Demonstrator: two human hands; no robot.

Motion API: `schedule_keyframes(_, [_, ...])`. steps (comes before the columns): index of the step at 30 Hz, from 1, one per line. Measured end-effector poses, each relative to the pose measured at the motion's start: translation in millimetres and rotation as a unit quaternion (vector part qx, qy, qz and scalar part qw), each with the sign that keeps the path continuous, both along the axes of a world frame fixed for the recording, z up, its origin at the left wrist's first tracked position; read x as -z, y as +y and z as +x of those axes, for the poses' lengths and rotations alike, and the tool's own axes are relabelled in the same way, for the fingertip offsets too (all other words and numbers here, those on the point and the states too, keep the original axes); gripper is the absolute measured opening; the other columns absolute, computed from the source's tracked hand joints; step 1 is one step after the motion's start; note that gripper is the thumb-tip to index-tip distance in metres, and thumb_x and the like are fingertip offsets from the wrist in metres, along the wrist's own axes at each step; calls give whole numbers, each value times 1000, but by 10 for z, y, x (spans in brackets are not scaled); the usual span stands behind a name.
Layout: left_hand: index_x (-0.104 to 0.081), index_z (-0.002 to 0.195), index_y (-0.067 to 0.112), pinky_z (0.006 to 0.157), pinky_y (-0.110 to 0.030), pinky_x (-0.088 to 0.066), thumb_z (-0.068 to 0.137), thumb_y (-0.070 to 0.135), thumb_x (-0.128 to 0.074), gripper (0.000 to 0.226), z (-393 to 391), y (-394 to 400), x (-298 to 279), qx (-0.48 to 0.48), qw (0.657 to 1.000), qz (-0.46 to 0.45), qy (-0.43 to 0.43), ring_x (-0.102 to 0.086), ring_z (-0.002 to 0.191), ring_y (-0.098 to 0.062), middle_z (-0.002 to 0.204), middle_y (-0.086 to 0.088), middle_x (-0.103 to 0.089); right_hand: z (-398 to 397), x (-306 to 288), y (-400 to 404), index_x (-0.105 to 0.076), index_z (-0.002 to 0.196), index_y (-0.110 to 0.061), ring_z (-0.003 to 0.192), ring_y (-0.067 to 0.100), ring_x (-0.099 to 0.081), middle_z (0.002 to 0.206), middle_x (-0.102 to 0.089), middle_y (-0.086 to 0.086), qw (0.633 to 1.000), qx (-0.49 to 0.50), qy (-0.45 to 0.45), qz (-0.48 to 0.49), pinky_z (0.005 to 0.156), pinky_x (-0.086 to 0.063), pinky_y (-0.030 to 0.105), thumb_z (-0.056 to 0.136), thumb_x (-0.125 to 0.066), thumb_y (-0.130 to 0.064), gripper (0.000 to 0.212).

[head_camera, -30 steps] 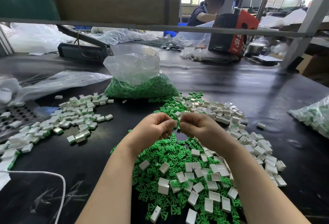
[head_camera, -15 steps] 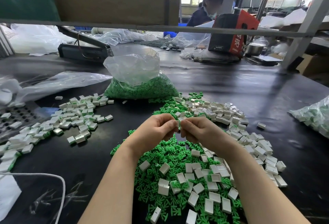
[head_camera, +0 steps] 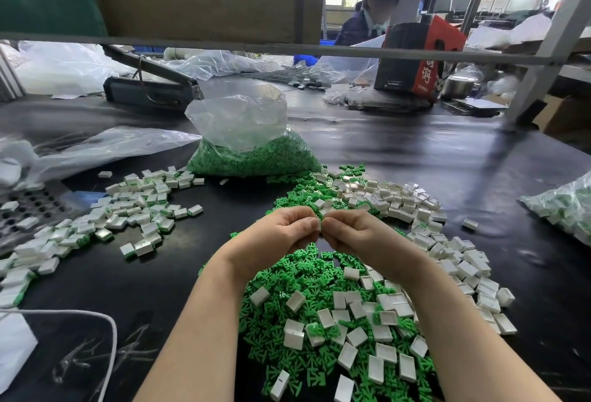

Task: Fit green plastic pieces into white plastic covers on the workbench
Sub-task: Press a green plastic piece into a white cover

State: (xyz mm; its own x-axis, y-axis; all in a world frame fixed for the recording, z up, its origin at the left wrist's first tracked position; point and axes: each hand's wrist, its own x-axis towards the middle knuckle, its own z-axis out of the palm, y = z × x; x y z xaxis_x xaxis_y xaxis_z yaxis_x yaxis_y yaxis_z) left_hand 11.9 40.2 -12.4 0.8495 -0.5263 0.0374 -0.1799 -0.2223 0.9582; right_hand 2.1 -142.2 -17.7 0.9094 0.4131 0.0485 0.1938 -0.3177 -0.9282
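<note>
Hands pinched together above the mixed heap

Left of the grip lie assembled white covers (head_camera: 134,210). Left hand (head_camera: 281,232) and right hand (head_camera: 358,235) meet fingertip to fingertip, pinching something small I cannot make out. Beneath them spread green pieces (head_camera: 287,277); rightward, empty white covers (head_camera: 454,257).

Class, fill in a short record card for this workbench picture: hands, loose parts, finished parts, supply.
left hand: fingers curled, pinching a small part hidden at the fingertips
right hand: same, fingertips meeting the left
loose parts: green pieces and white covers mixed, under the forearms
finished parts: white covers with green showing, heaped to the left
supply bag: clear, green pieces, behind the heap
</note>
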Motion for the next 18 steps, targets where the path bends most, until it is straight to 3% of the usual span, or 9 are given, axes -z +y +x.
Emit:
schedule_keyframes(2, [-57,82,13,54,-11,-33,101,15,-48,22,3,4,1,3,1000,10,2,-41,56,1,60,16,-49,-6,-2,-8,-55,91,8,61,4,-41,62,-47,-12,1000,-3,1,-9,63,-38,25,102,-46,-15,27])
schedule_keyframes(6, [-59,86,9,54,-12,-33,101,16,-50,19,21,16,2,5,999,36,-4,-40,58,-3,66,8,-49,-27,-28,-2,-55,82,-3,57,5,-38,60,-44,-12,999,-12,-9,-30,58,-36,22,102,-47,-16,25])
schedule_keyframes(11, [-57,85,6,54,-9,-33,100,11,-49,18,7,31,-17,14,998,56,-17,-40,55,1,68,5,-49,-39,-26,8,-53,77,-7,60,9,-37,60,-44,-9,998,-26,-16,-46,65,-34,36,102,-48,-15,27])
schedule_keyframes(18, [-61,91,-4,56,-12,-34,100,13,-52,21,33,42,5,2,997,70,-20,-42,58,-2,70,4,-54,-29,-47,-2,-53,70,-13,56,8,-40,59,-46,-9,996,-23,-45,-80,61,-39,29,101,-49,-16,31])
